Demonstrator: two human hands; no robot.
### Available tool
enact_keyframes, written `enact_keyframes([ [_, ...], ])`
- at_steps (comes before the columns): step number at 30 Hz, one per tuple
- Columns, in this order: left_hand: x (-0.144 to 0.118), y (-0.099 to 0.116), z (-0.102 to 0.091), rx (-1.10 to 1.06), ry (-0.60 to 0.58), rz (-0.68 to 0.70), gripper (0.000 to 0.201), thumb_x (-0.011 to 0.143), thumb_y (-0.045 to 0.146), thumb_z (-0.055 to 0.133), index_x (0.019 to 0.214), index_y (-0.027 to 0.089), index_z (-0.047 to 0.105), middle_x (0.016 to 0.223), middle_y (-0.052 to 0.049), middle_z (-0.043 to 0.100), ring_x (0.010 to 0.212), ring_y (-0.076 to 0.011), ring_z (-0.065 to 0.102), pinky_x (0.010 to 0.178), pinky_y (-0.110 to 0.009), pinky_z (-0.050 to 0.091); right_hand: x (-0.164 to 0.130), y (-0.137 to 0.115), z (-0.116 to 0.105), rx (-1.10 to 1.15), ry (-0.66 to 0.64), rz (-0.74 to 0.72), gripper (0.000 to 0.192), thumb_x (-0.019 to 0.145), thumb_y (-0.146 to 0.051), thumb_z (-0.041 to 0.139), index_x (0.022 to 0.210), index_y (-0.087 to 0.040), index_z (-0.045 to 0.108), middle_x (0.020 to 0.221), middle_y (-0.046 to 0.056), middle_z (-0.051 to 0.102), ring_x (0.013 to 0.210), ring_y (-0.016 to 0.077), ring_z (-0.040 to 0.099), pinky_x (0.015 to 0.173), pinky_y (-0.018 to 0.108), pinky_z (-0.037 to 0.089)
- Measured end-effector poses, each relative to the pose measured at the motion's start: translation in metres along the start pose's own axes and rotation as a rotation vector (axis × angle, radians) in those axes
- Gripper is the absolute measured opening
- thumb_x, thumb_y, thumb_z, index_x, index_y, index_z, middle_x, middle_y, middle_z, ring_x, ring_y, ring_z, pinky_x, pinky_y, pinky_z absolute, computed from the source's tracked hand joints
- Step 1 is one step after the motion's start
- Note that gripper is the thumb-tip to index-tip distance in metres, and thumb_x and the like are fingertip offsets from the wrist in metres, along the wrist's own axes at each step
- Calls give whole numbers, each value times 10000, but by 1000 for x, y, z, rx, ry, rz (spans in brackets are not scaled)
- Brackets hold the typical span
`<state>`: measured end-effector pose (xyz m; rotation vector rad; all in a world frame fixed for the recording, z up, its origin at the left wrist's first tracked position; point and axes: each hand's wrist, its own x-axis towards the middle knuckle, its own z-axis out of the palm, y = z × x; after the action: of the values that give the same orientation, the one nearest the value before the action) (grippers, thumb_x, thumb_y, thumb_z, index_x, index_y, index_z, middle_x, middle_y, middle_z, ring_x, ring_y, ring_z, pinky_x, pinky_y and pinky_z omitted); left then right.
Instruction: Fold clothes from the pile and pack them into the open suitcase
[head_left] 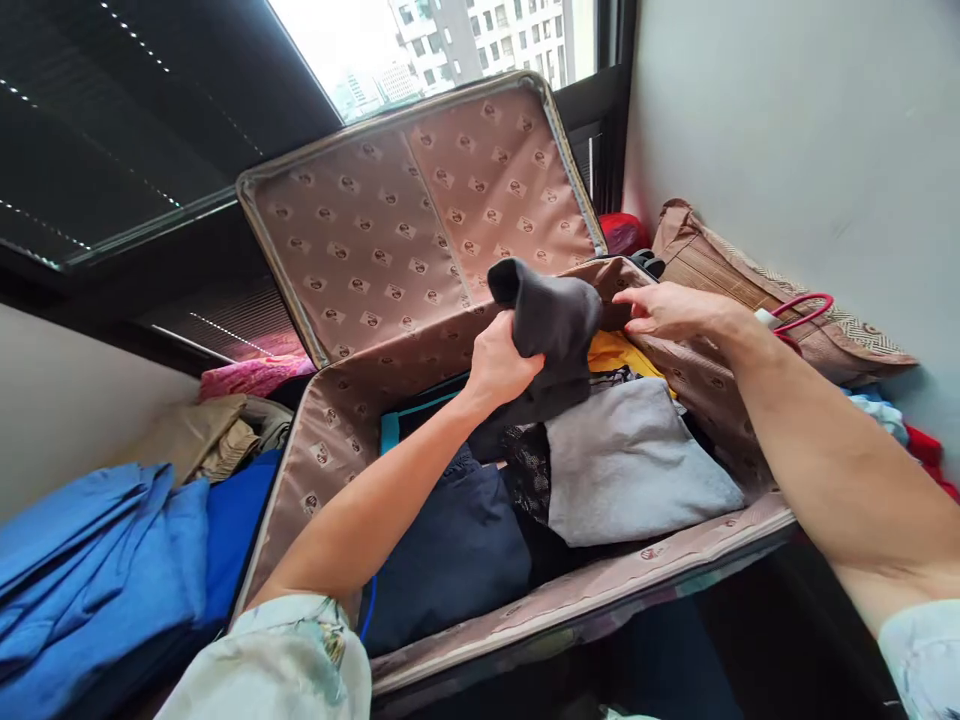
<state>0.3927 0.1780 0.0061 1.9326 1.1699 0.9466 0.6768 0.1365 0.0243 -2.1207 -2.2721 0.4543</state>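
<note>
Nearest, inside the open tan-lined fabric suitcase (525, 610): a folded navy garment (457, 550) at front left, w/ a folded light grey cloth (637, 460) to its right. Above them, over the case's middle, the left hand (499, 362) grips a dark grey soft garment (551, 335). Right hand (664, 308) sits at the garment's right edge by the case's back wall, fingers bent, prob. pinching it. Behind, the raised patterned lid (420, 220).

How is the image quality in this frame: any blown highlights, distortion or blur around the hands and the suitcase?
Head view: the window is blown out to near white, the blinds beside it very dark; wide-angle bending tilts the walls and stretches the forearms at the edges; the left hand, right hand and the dark garment are sharp, evenly lit over the open suitcase.
</note>
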Motion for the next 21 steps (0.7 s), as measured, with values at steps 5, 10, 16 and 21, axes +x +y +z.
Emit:
enact_keyframes([
  [5, 16, -33, 28, 574, -212, -180, 329, 685, 117, 779, 987, 228, 715, 1132, -102, 749, 1204, -367, 659, 1053, -442, 507, 2, -4, 20, -73, -142, -8, 526, 916, -170, 662, 1441, -157, 668, 1334, 145, 731, 1215, 299, 701, 1027, 358, 540],
  [10, 37, -58, 15, 608, -68, -237, 179, 787, 186, 697, 966, 189, 704, 926, -57, 741, 990, -270, 711, 851, -310, 525, 2, -21, 25, -48, -171, -108, 558, 907, -207, 683, 1465, -205, 657, 1410, 115, 698, 1282, 280, 669, 1043, 330, 534],
  [16, 35, 4, 0, 622, 250, 246, 181, 818, 161, 677, 997, 183, 674, 969, -51, 666, 983, -243, 646, 878, -334, 545, -7, 2, -8, 4, 149, 0, 502, 970, -232, 594, 1465, -159, 632, 1366, 146, 707, 1267, 309, 659, 1115, 399, 498],
  [21, -3, -20, 80, 947, -53, 328, 631, 956, 69, 499, 1541, 307, 498, 1355, -130, 576, 1211, -316, 592, 867, -389, 594, -12, 7, -13, 62, 323, 57, 456, 1006, -245, 531, 1431, -121, 643, 1199, 167, 752, 1158, 301, 687, 1078, 426, 509],
])
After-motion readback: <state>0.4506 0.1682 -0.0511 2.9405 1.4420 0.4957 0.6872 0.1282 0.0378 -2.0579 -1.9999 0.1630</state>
